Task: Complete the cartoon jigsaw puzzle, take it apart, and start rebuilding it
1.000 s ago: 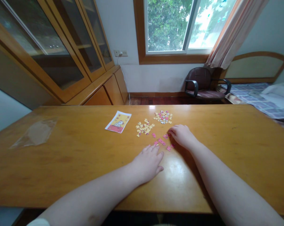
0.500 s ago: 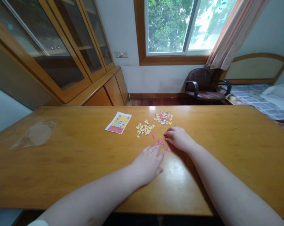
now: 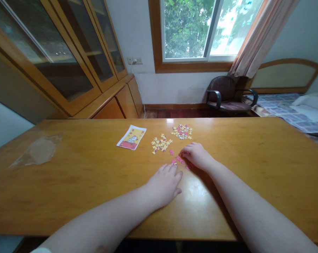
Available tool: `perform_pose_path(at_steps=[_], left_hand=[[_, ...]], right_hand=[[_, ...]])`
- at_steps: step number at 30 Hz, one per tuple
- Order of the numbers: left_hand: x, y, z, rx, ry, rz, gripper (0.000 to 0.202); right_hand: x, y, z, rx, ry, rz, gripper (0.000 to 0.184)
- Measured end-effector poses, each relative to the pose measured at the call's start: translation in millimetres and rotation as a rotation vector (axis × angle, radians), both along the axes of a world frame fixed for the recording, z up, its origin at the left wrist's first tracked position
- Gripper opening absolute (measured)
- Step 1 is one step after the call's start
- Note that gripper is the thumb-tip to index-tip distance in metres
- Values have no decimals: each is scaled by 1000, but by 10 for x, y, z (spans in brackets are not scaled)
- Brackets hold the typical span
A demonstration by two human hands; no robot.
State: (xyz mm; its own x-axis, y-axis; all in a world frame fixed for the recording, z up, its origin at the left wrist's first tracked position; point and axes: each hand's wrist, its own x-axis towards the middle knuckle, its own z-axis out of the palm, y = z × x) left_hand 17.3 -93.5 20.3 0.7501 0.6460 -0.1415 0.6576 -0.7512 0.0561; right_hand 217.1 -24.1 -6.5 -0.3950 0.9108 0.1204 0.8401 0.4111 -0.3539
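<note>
Small pink jigsaw pieces [image 3: 179, 159] lie just before my bare left hand [image 3: 164, 184], upon the brown wooden table [image 3: 82, 182].

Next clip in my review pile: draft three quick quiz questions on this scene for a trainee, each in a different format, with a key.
1. Multiple choice. Which of these lies farthest left, as the camera sees it, on the table?
A) Picture card
B) Piece of clear plastic
C) Yellow puzzle pieces

2. True or false. The left hand is holding the picture card.

3. Fill in the blank. The loose pieces nearest the fingers of the right hand are mostly ____ in colour.

Key:
1. B
2. False; the left hand is apart from the picture card.
3. pink
</note>
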Motion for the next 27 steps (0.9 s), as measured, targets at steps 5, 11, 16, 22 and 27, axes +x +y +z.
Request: perform_pose_path(at_steps=[5, 11, 16, 22, 27], left_hand=[[3, -1, 0, 3, 8, 0, 51], [8, -25, 36, 3, 6, -30, 52], [6, -46, 22, -4, 0, -31, 52], [14, -41, 4, 12, -8, -32, 50], [25, -43, 30, 25, 7, -29, 52]], right_hand=[[-72, -23, -25, -47, 257, 59, 17], [-207, -77, -34, -153, 297, -19, 14], [-235, -73, -70, -148, 255, 24, 13], [-243, -71, -94, -42, 141, 94, 13], [-254, -103, -62, 21, 87, 136, 12]])
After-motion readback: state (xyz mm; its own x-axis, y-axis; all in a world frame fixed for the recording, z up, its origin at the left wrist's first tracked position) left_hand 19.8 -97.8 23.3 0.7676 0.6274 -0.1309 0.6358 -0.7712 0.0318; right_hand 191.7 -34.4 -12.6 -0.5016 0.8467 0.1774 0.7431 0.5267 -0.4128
